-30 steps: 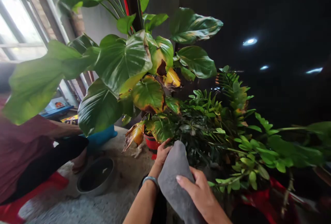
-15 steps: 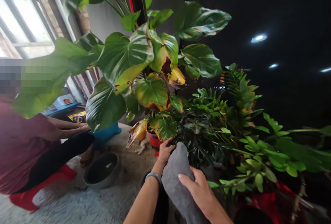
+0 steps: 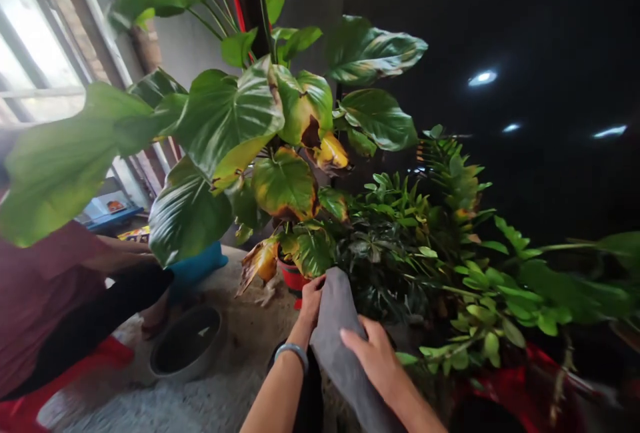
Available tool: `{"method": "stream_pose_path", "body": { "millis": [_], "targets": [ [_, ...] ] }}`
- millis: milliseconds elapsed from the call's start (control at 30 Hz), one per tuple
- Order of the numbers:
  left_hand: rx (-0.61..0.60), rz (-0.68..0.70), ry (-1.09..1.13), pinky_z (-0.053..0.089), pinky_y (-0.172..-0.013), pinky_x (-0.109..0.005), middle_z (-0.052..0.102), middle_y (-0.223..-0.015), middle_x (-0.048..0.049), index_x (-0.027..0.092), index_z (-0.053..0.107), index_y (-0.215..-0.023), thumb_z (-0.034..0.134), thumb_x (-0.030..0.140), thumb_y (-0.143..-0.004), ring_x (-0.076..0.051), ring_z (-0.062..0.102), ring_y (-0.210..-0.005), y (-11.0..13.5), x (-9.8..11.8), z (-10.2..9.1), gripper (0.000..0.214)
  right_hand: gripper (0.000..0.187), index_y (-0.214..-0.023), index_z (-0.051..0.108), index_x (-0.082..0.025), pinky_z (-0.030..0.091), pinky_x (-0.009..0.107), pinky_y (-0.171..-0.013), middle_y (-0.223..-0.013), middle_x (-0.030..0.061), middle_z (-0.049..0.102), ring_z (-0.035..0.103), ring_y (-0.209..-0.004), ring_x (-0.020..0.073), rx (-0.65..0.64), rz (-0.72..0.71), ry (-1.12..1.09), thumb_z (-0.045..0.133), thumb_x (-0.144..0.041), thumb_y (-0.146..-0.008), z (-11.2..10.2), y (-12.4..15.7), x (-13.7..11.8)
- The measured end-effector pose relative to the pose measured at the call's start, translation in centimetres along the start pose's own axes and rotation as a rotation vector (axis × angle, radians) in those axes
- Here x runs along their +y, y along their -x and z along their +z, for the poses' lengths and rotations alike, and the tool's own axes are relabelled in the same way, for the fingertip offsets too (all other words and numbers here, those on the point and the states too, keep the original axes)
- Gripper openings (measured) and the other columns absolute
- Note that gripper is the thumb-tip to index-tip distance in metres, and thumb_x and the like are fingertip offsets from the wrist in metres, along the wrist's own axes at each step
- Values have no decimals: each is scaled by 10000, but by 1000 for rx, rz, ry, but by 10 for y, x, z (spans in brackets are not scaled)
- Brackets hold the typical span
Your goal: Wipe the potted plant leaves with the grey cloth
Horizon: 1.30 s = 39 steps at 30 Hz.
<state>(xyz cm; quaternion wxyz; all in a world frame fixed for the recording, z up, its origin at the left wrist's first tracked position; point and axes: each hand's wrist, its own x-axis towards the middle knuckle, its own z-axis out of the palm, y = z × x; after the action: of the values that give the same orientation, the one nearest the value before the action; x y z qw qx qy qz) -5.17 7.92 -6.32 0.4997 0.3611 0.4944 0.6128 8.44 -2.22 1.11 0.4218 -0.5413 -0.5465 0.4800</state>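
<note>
A long piece of grey cloth (image 3: 336, 333) stretches away from me and narrows to a rounded far end. At that far end, my left hand (image 3: 313, 303) is closed along the cloth's left edge, with its fingertips partly hidden. A pale bracelet (image 3: 294, 354) circles the left wrist. My right hand (image 3: 374, 357) grips the cloth from the right, thumb on top and the other fingers mostly out of sight underneath. Just beyond my left hand stands a red pot (image 3: 291, 275) with a big-leafed plant (image 3: 235, 109), some of its leaves yellow and brown.
To the left, a seated person in a dark red top (image 3: 55, 286) sits on a red stool (image 3: 95, 363). A grey basin (image 3: 187, 346) rests on the floor beside them. Dense green plants (image 3: 430, 239) crowd the right side, before a dark glossy wall (image 3: 550, 39).
My left hand's fingers, stretched out past the cloth before, have drawn in to its far end. The view has shifted slightly right. My right hand keeps its grip.
</note>
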Motion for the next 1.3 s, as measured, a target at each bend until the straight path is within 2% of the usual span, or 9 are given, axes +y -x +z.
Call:
{"method": "stream_pose_path", "body": {
  "millis": [67,167,300,467,633,867,1000,1167,1300],
  "targets": [
    [8,4,-14,488,-790,-331,701,-645,-42,159,734,-640,762,233,-451,-243,646,-790,-2,-1,0,205,370,-817,745,-141,521,378,-742,-784,91,753,671,-807,305,-41,58,-45,629,-444,-638,-20,37,6],
    [6,-24,50,494,-715,-292,712,-712,-44,147,751,-751,788,292,-448,-194,627,-733,1,-1,3,338,426,-860,743,-169,544,363,-726,-871,93,766,689,-840,308,225,210,-137,743,-464,-553,-70,66,-14],
    [-63,-138,141,473,-558,-246,700,-786,-53,134,725,-933,829,365,-453,-143,588,-640,10,-3,9,543,378,-807,713,-188,567,390,-651,-707,69,754,706,-744,312,652,152,-431,761,-405,-502,-115,31,-54],
    [-136,-196,79,450,-495,-221,684,-912,-84,148,662,-1055,836,403,-473,-182,612,-760,15,-3,18,659,169,-632,640,-209,574,438,-716,-545,64,702,711,-763,312,555,346,-781,698,-342,-545,-79,-7,-38],
    [-252,-237,53,451,-504,-214,689,-887,-65,164,622,-1100,821,395,-511,-157,620,-686,15,-2,18,664,325,-700,686,-182,570,422,-692,-655,65,745,712,-756,314,341,548,-687,779,-388,-467,-30,51,5],
    [-299,-255,1,393,-420,-191,662,-762,-6,171,592,-1096,823,393,-486,-113,569,-539,18,6,17,689,353,-753,694,-175,566,377,-662,-632,42,743,711,-712,288,691,150,-722,789,-339,-455,-90,18,-47],
    [-256,-228,2,384,-424,-194,652,-709,5,159,611,-1005,823,350,-447,-122,570,-542,19,5,20,627,240,-690,682,-175,565,414,-707,-607,74,734,715,-786,313,448,387,-814,730,-362,-547,-67,-12,-29],
    [-278,-193,32,441,-515,-224,649,-658,10,153,641,-901,804,288,-452,-121,566,-559,16,3,18,496,365,-761,731,-167,529,420,-819,-837,100,774,682,-953,337,315,485,-439,792,-434,-519,-22,50,23],
    [-276,-232,-2,357,-414,-202,574,-556,49,163,620,-859,794,304,-466,-96,497,-464,14,4,15,453,445,-794,722,-161,548,413,-723,-786,98,769,697,-855,338,480,375,-444,813,-473,-489,-62,67,8]
  ]
}}
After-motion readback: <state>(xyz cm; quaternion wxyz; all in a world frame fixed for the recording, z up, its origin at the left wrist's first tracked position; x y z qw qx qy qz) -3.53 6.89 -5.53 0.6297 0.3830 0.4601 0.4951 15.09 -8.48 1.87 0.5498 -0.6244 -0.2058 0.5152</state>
